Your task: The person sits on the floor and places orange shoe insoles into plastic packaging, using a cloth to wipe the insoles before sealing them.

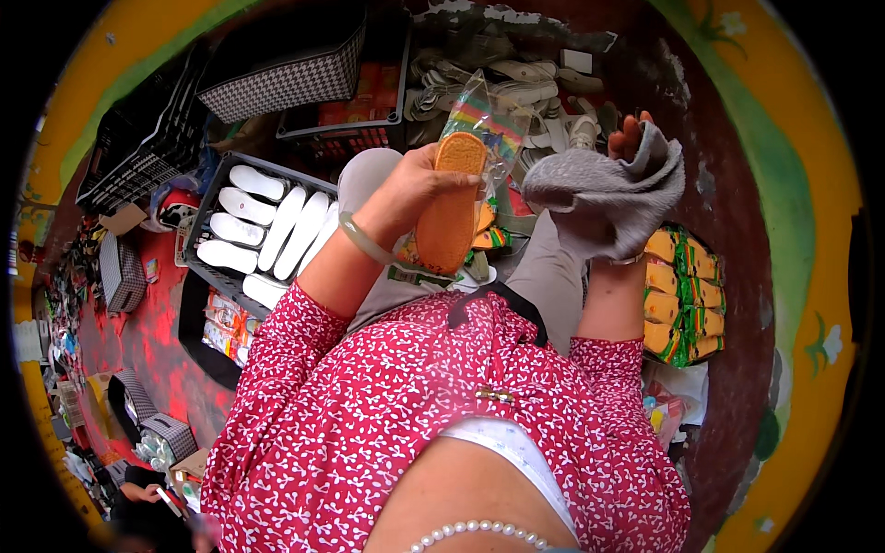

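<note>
My left hand point(417, 186) is closed on an orange-brown insole point(445, 226), held upright with the thumb across its front. Behind its top a clear plastic sleeve point(479, 120) with a coloured print sticks up; whether the same fingers grip it is hidden. A grey cloth point(604, 189) is bunched over my right hand point(629, 136), covering the palm. Only curled fingertips show above its edge, and the fingers seem closed on it. The cloth is apart from the insole. Below the insole, several yellow packaged insoles point(489, 230) show between my knees.
At left stands a black crate point(217, 175) of white insoles point(281, 221). Stacks of yellow packaged insoles point(682, 295) lie by my right forearm. Shoes and soles point(525, 83) pile up ahead, beside a checked bin point(286, 78). A person's hand point(143, 493) shows at lower left.
</note>
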